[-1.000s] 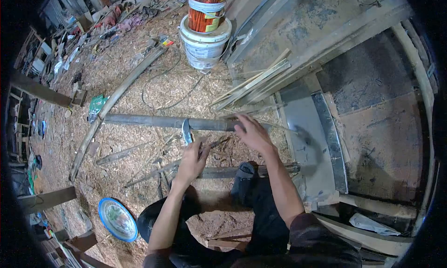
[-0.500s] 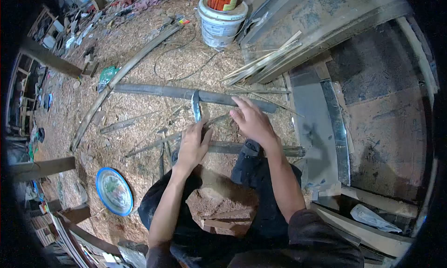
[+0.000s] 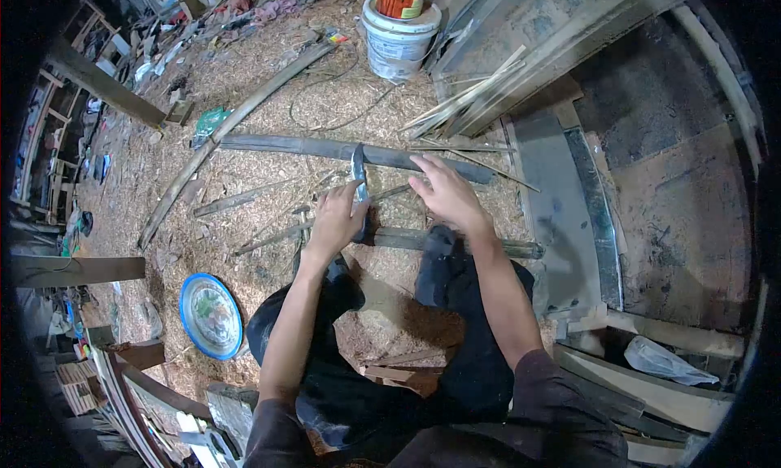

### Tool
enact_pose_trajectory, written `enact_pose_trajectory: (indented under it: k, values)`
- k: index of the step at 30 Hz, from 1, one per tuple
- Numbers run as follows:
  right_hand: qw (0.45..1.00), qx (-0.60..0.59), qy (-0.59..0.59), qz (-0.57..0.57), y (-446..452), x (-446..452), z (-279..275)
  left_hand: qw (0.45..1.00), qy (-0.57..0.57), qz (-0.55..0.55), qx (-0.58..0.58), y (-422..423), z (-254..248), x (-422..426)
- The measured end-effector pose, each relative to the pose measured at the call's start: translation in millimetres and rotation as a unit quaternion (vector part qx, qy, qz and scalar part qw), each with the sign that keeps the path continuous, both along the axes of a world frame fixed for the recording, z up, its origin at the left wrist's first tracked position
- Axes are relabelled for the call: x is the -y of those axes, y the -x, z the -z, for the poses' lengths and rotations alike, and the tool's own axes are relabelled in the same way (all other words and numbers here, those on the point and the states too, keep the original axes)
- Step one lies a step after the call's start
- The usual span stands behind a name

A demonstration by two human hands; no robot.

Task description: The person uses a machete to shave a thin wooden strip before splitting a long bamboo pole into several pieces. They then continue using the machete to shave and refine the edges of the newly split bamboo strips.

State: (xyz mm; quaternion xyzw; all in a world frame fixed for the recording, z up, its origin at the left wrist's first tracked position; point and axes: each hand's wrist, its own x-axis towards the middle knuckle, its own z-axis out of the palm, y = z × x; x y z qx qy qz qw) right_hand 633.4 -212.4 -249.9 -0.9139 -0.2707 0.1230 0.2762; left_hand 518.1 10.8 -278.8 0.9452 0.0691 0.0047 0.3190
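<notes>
My left hand (image 3: 333,222) hovers open over the ground, fingers apart, just left of a curved knife (image 3: 358,165). The knife's blade crosses a long dark pole (image 3: 301,145); its dark handle is partly behind my thumb. To the right, my right hand (image 3: 452,195) is open too, fingers spread, with nothing in it, just below the pole's right part. A second, shorter pole (image 3: 399,239) lies in front of my feet. Thin sticks (image 3: 272,239) are scattered left of my left hand.
A blue-rimmed basin (image 3: 185,313) sits at lower left. White buckets (image 3: 399,45) are stacked at the top. One long curved board (image 3: 183,179) crosses the pole's left end. Split strips (image 3: 476,92) lean by a thick beam (image 3: 569,49) at right. Wood shavings cover the ground.
The view has shifted, so the ground items appear higher and farther right. Both hands stay open; my left hand has moved slightly left of the knife. The knife still lies across the pole.
</notes>
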Motion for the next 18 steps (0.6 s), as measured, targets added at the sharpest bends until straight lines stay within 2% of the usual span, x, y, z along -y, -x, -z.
enact_pose_trajectory:
  k: [4,7,8,10,12,13,14,15,16,17,18]
  values:
    - [0.999,-0.038,-0.013,-0.008,-3.6,-10.4,-11.3,0.999,-0.012,-0.046,0.010,7.6,-12.6,-17.7]
    - [0.999,-0.031,-0.024,-0.023,-6.6,-18.4,-5.1,0.989,0.034,-0.080,0.122,14.4,-16.4,-43.4]
    - [0.999,-0.017,-0.035,-0.034,-9.9,-22.5,-1.1,0.989,0.028,-0.084,0.119,22.6,-19.8,-46.1]
    - [0.997,0.027,-0.059,-0.043,-7.3,-32.3,-2.8,0.982,0.053,-0.164,0.076,32.7,-43.2,-50.6]
    - [0.996,-0.064,0.009,-0.068,-9.1,-41.9,-15.5,0.981,0.046,-0.141,0.129,35.8,-40.9,-56.1]
    - [0.997,-0.051,-0.013,-0.055,-4.8,-49.0,-8.2,0.981,0.041,-0.134,0.132,35.3,-37.3,-58.2]
    - [0.997,-0.047,-0.011,-0.055,-8.4,-59.3,19.6,0.982,0.039,-0.127,0.133,35.2,-29.9,-59.4]
    - [0.997,0.009,-0.023,-0.070,-12.7,-69.7,62.2,0.979,0.028,-0.134,0.148,36.0,-9.4,-63.4]
    - [0.994,0.065,-0.033,-0.085,-8.0,-80.2,56.4,0.979,0.034,-0.137,0.148,37.8,8.5,-64.2]
    - [0.996,-0.026,-0.022,-0.078,-3.5,-80.5,50.5,0.982,0.044,-0.144,0.117,39.7,27.2,-64.8]
    - [0.996,-0.030,-0.013,-0.081,-1.2,-87.8,63.9,0.984,0.054,-0.150,0.082,42.8,41.3,-64.9]
